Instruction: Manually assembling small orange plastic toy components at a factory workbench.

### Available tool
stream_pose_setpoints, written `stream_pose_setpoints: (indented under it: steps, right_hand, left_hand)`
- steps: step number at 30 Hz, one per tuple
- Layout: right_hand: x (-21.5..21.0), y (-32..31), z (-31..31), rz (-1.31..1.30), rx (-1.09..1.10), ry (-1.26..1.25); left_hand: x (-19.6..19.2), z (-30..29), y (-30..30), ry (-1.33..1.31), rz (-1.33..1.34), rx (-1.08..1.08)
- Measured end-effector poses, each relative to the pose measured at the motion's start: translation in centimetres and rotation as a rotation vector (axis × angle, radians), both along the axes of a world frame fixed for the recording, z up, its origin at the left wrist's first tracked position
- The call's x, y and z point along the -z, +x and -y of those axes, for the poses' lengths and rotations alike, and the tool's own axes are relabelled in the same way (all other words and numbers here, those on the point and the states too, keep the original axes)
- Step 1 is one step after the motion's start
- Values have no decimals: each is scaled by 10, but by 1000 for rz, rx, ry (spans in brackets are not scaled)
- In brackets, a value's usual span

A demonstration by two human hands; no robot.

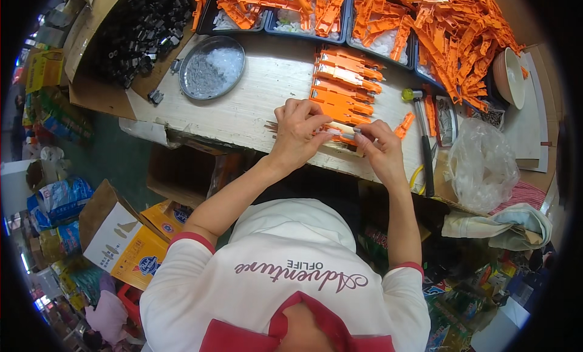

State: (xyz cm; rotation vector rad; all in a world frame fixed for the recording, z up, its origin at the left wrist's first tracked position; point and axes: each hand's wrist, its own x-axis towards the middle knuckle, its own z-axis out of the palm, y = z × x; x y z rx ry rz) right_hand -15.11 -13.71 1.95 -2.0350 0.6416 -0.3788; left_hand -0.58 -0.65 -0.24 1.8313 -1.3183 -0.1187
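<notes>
At the near edge of the white worktable (267,79), my two hands meet over a slim pale part (337,128) with a grey strip along it. My left hand (300,130) pinches its left end between thumb and fingers. At the other end, the fingertips of my right hand (379,147) close on it. Under and just beyond my fingers lies a row of orange plastic housings (340,103), side by side. The fingertips partly hide the slim part, and its exact kind cannot be made out.
Dark trays (310,37) of orange and white pieces line the back, beside a heap of orange housings (461,36). Black parts (146,36) fill a carton at left, near a round dish (212,68). A hammer (425,139) and a plastic bag (484,164) lie right.
</notes>
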Motion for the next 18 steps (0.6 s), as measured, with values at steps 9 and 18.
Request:
stream_pose_setpoints:
  steps: [9,18]
  right_hand:
    - [7,-2,-7,11,9,-237]
    - [6,-2,-9,39,16,-272]
  left_hand:
    - [5,-2,-1,-49,-1,1]
    - [10,-4,-2,-91,51,2]
